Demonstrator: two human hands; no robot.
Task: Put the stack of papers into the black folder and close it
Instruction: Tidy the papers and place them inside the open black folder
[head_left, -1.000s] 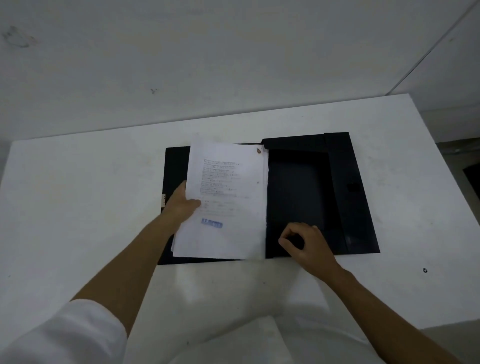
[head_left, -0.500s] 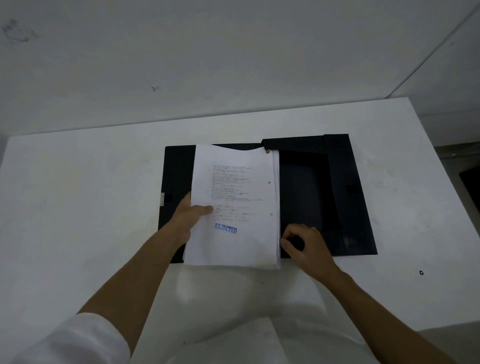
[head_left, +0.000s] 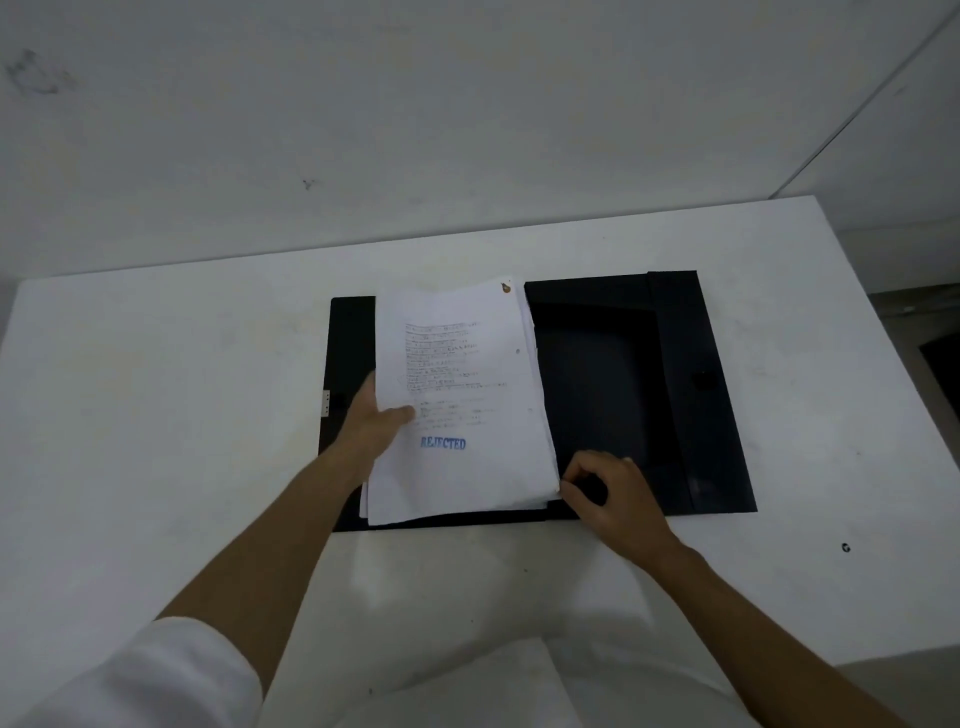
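The black folder (head_left: 696, 395) lies open flat in the middle of the white table. A stack of white papers (head_left: 467, 374), stamped "REJECTED" in blue, is over the folder's left half and tilted a little. My left hand (head_left: 376, 423) grips the stack at its left edge, thumb on top. My right hand (head_left: 608, 491) rests on the folder's near edge with its fingers curled, and its fingertips touch the stack's lower right corner. The folder's right half with its flaps lies bare.
The white table (head_left: 156, 415) stands against a pale wall, with its right edge beyond the folder. A small dark speck (head_left: 845, 547) lies on the table near the right front. A dark object (head_left: 943, 364) shows past the table's right edge.
The stack has shifted right and toward me over the folder's left half, with more of its face turned to me. My right hand stays on the folder's near edge, now against the stack's corner.
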